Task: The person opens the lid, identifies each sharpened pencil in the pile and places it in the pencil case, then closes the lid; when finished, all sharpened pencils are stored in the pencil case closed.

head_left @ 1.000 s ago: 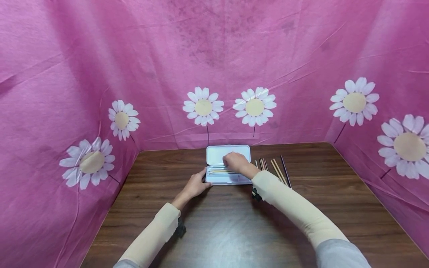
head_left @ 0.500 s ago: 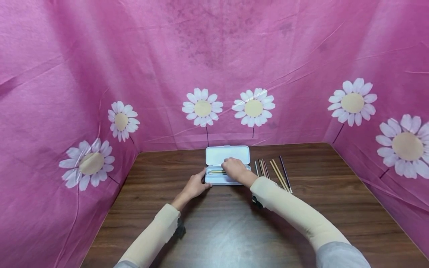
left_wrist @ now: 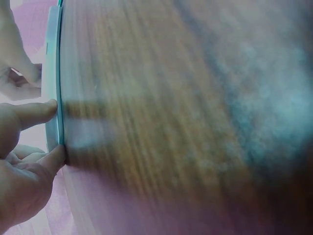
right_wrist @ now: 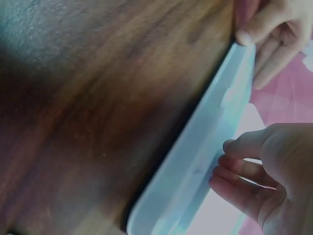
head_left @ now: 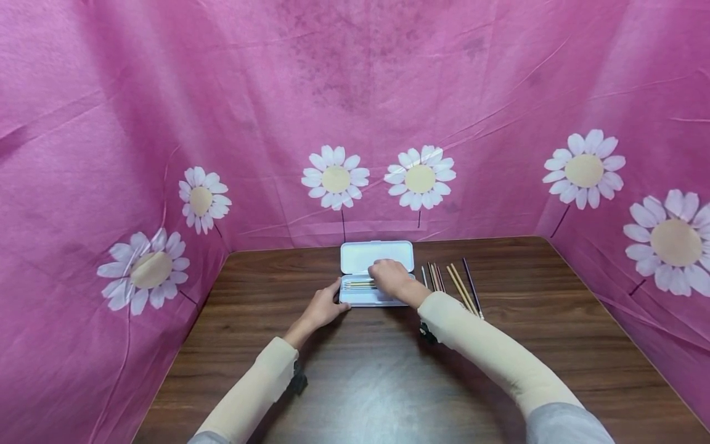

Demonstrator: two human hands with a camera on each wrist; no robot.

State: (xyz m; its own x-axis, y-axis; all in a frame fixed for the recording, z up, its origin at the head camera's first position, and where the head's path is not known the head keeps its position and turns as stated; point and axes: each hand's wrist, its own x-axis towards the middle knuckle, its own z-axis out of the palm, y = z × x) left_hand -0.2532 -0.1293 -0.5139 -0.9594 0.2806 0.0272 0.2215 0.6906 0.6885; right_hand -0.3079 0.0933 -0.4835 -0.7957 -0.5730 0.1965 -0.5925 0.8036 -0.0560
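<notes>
An open white pencil case (head_left: pixel 377 298) lies at the back middle of the table, its lid (head_left: pixel 360 256) folded back. Several pencils (head_left: pixel 359 285) lie lengthwise in the rear part of its tray. My left hand (head_left: pixel 323 308) grips the case's left end, thumb at the front corner and fingers round the side. My right hand (head_left: pixel 391 277) reaches down into the tray over the pencils' right ends. In the right wrist view, thumb (right_wrist: pixel 244 143) and bent fingers (right_wrist: pixel 234 188) come close together at the case; I cannot tell whether they pinch a pencil.
To the right of the case lie several loose pencils: a pale one (head_left: pixel 424 277), a dark reddish group (head_left: pixel 436 277), yellowish ones (head_left: pixel 462 288) and a dark purple one (head_left: pixel 471 287). A pink daisy-print cloth (head_left: pixel 266 123) stands round the brown wooden table (head_left: pixel 355 364).
My right hand dips slightly forward and left in the tray, then shifts a little back right. More of the loose pencils shows beside the right sleeve. The left hand stays on the case.
</notes>
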